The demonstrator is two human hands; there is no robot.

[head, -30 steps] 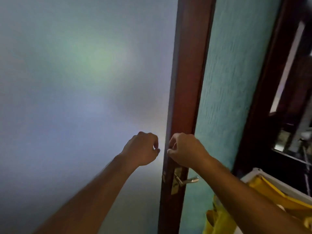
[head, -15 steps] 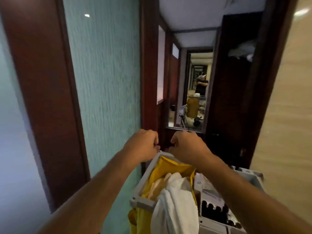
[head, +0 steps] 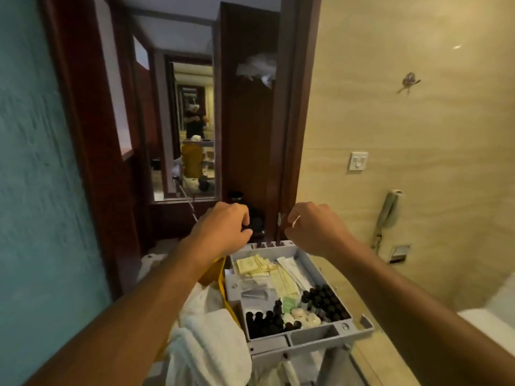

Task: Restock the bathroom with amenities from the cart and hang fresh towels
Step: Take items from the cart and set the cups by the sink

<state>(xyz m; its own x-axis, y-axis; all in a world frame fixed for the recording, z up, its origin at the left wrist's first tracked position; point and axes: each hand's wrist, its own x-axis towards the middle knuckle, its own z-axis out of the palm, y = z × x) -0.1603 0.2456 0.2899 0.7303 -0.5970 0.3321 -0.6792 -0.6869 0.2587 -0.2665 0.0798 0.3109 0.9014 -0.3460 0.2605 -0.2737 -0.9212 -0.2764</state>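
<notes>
A grey housekeeping cart tray [head: 315, 336] stands below me in the doorway. It holds small black-capped bottles [head: 326, 302], pale sachets [head: 253, 267] and round soaps [head: 302, 316]. White towels [head: 206, 346] are heaped on the cart's left side beside a yellow bag [head: 214, 271]. My left hand [head: 223, 229] and my right hand [head: 312, 229] are raised side by side above the tray's far edge. Both have curled fingers, and I see nothing held in either. A ring shows on the right hand.
A dark wooden door frame [head: 292, 121] rises just behind my hands. Teal wall [head: 33, 162] on the left, beige tiled wall on the right with a light switch [head: 358, 161] and a wall phone [head: 388, 213]. A mirror [head: 192, 129] ahead reflects a person and the cart.
The view has swung right, from a frosted door and its handle to the corridor and then down over the cart tray. Both hands kept the same curled pose in front of me.
</notes>
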